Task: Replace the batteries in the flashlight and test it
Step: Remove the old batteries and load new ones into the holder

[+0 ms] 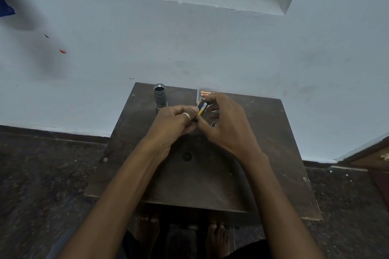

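Note:
The grey flashlight body (160,96) stands upright at the back left of the small dark table (273,153), its open end up. A black and yellow battery (202,107) is held tilted between both hands above the table's middle. My left hand (174,124), with a ring on one finger, grips a dark part at the battery's lower end; what that part is I cannot tell. My right hand (227,120) pinches the battery's upper end. Orange batteries (205,93) lie in a clear case behind my right hand.
A small round metal cap (215,124) lies on the table by my right palm. The table stands against a pale blue wall (189,48). Dark speckled floor lies on both sides, and bare feet show under the table's near edge.

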`<move>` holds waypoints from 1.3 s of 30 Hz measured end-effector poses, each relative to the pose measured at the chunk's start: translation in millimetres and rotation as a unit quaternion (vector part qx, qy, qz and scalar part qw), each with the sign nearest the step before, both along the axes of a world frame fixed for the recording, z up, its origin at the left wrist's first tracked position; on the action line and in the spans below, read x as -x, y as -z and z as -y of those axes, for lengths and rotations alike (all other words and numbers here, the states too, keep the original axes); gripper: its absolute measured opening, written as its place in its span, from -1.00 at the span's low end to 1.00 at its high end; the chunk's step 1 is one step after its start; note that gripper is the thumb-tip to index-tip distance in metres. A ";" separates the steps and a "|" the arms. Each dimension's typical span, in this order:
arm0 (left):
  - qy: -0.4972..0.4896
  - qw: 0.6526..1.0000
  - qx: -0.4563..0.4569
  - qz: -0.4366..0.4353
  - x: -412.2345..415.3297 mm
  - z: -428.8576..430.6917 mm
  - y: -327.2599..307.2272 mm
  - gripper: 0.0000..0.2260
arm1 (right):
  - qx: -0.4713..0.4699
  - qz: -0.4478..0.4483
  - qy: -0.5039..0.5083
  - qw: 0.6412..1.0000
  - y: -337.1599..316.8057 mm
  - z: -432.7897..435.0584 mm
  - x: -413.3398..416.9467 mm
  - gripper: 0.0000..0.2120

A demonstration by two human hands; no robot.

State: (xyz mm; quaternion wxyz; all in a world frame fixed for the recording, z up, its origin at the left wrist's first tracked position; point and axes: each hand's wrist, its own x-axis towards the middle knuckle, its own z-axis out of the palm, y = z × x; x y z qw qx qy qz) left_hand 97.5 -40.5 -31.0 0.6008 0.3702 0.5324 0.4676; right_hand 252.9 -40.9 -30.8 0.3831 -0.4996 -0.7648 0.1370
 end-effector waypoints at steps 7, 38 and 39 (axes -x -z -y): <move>0.009 1.000 -0.019 -0.004 -0.4 -0.5 3.3 -0.89 | -0.026 0.110 0.026 0.993 -4.4 5.9 3.3 -0.60; 0.005 0.999 0.018 0.030 -1.7 -2.6 3.5 -0.79 | -0.009 0.007 -0.054 0.998 -1.5 -7.6 -12.1 -0.75; 0.005 0.999 0.018 0.031 -1.2 -2.9 3.9 -0.79 | -0.003 -0.006 -0.051 0.999 -1.5 -8.1 -12.1 -0.76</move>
